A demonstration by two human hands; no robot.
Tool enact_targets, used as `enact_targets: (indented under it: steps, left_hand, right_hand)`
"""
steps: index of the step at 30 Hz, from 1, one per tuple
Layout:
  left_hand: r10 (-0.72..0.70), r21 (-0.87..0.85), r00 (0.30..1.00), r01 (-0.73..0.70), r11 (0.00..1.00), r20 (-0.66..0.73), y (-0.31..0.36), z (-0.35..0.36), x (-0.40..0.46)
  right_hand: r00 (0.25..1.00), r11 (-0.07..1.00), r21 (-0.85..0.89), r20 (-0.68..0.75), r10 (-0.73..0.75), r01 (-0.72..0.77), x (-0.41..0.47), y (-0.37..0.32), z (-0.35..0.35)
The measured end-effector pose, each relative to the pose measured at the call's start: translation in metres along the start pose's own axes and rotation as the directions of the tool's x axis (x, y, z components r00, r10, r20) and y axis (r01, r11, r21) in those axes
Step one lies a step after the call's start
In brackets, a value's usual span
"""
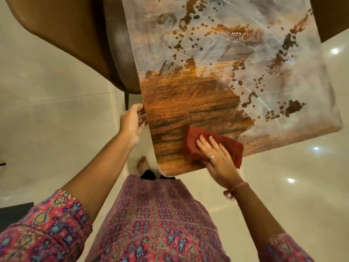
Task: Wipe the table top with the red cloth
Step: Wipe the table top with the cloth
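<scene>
A square wooden table top (pixel 181 103) fills the middle of the view. Its near left part shows bare brown wood, and the far and right parts carry a whitish film with dark specks. The red cloth (pixel 232 146) lies crumpled near the table's front edge. My right hand (pixel 217 159) presses flat on the cloth with straight, spread fingers. My left hand (pixel 133 122) grips the table's left edge, fingers curled round it.
A brown chair (pixel 79 35) stands tucked against the table's far left side, and another brown chair (pixel 330 16) shows at the far right corner. Glossy pale floor tiles (pixel 283 186) surround the table. My bare foot (pixel 142 164) is just under the front left corner.
</scene>
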State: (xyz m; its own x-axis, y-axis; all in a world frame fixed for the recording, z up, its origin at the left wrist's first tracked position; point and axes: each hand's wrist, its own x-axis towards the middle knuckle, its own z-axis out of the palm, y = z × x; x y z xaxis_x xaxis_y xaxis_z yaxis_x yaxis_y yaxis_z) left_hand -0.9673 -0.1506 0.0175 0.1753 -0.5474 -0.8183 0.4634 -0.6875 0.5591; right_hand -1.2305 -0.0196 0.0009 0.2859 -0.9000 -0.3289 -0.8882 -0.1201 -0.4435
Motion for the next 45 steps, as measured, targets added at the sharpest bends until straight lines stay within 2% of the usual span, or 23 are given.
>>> enact_targets:
  steps: [4,5,7,9,12,14,16,19,20,22,24,25,28,30,32,35,36,37,38,40,41,43,45]
  left_hand:
    - [0.020,0.033,0.999,-0.019,0.999,-0.038,-0.003,0.000,0.002]
    - [0.020,0.045,0.999,-0.018,0.999,-0.049,-0.003,0.001,0.003]
    - [0.020,0.061,0.998,-0.016,0.998,-0.058,-0.001,0.002,0.006]
    - [0.023,0.076,0.998,-0.019,0.997,-0.051,0.002,0.001,0.006]
    - [0.061,0.151,0.998,-0.056,0.987,-0.032,0.002,0.002,0.003]
    - [0.139,0.266,0.989,-0.123,0.956,-0.042,0.000,0.004,0.000]
    - [0.265,0.393,0.963,-0.229,0.891,-0.041,-0.002,0.006,0.000]
    - [0.405,0.524,0.914,-0.360,0.772,0.031,-0.010,0.010,-0.004]
    - [0.434,0.548,0.900,-0.388,0.741,0.049,-0.014,0.013,-0.008]
    - [0.502,0.578,0.861,-0.451,0.680,0.081,-0.021,0.019,-0.014]
    - [0.564,0.625,0.818,-0.501,0.598,0.115,-0.025,0.028,-0.021]
    - [0.592,0.648,0.795,-0.520,0.556,0.131,-0.026,0.032,-0.024]
    - [0.620,0.671,0.759,-0.566,0.479,0.198,-0.026,0.044,-0.033]
    - [0.623,0.689,0.746,-0.581,0.433,0.237,-0.028,0.048,-0.034]
    - [0.617,0.699,0.739,-0.591,0.403,0.269,-0.031,0.052,-0.036]
    - [0.618,0.708,0.730,-0.600,0.372,0.294,-0.044,0.067,-0.044]
    - [0.617,0.708,0.730,-0.599,0.373,0.293,-0.049,0.074,-0.047]
    - [0.616,0.706,0.734,-0.596,0.383,0.285,-0.055,0.083,-0.050]
    - [0.621,0.700,0.735,-0.594,0.396,0.272,-0.061,0.094,-0.052]
    - [0.656,0.700,0.719,-0.591,0.401,0.231,-0.071,0.118,-0.057]
    - [0.681,0.709,0.703,-0.586,0.393,0.204,-0.074,0.128,-0.060]
    - [0.740,0.728,0.652,-0.587,0.354,0.166,-0.078,0.152,-0.063]
    - [0.784,0.749,0.601,-0.589,0.302,0.157,-0.084,0.172,-0.065]
  right_hand:
    - [0.956,0.965,0.058,-0.132,0.263,-0.257,0.052,-0.037,-0.001]
    - [0.970,0.977,0.040,-0.118,0.215,-0.211,0.054,-0.056,0.011]
    - [0.999,0.999,-0.022,-0.048,-0.026,0.025,0.035,-0.093,0.040]
    - [0.975,0.972,-0.084,0.057,-0.214,0.218,0.004,-0.100,0.056]
    - [0.969,0.973,-0.031,0.098,-0.226,0.230,-0.018,-0.055,0.039]
    - [0.998,0.998,0.011,0.011,-0.056,0.055,-0.016,-0.007,0.011]
    - [0.974,0.979,0.044,-0.100,0.202,-0.198,0.005,0.043,-0.026]
    - [0.803,0.839,0.166,-0.246,0.543,-0.517,0.057,0.070,-0.064]
    - [0.761,0.808,0.171,-0.274,0.588,-0.563,0.071,0.061,-0.063]
    - [0.823,0.871,0.095,-0.292,0.488,-0.482,0.083,0.022,-0.040]
    - [0.960,0.979,0.016,-0.196,0.200,-0.201,0.065,-0.021,-0.010]
    - [0.993,0.998,-0.014,-0.102,0.062,-0.064,0.046,-0.033,0.003]
    - [0.990,0.990,-0.023,0.021,-0.141,0.142,-0.004,-0.002,0.004]
    - [0.998,0.999,0.022,-0.036,-0.048,0.049,-0.015,0.047,-0.019]
    - [0.972,0.984,0.063,-0.156,0.176,-0.168,-0.005,0.099,-0.052]
    - [0.807,0.851,0.175,-0.270,0.525,-0.495,0.048,0.138,-0.094]
    - [0.769,0.822,0.171,-0.291,0.569,-0.543,0.068,0.133,-0.100]
    - [0.782,0.839,0.122,-0.313,0.539,-0.529,0.085,0.119,-0.098]
    - [0.843,0.893,0.059,-0.309,0.440,-0.445,0.096,0.101,-0.092]
    - [0.976,0.995,-0.022,-0.198,0.091,-0.098,0.093,0.059,-0.062]
    - [0.989,0.994,-0.048,-0.100,-0.105,0.101,0.077,0.042,-0.048]
    - [0.930,0.926,-0.088,0.056,-0.362,0.366,0.041,0.051,-0.039]
    - [0.891,0.887,-0.090,0.092,-0.445,0.452,0.027,0.107,-0.062]
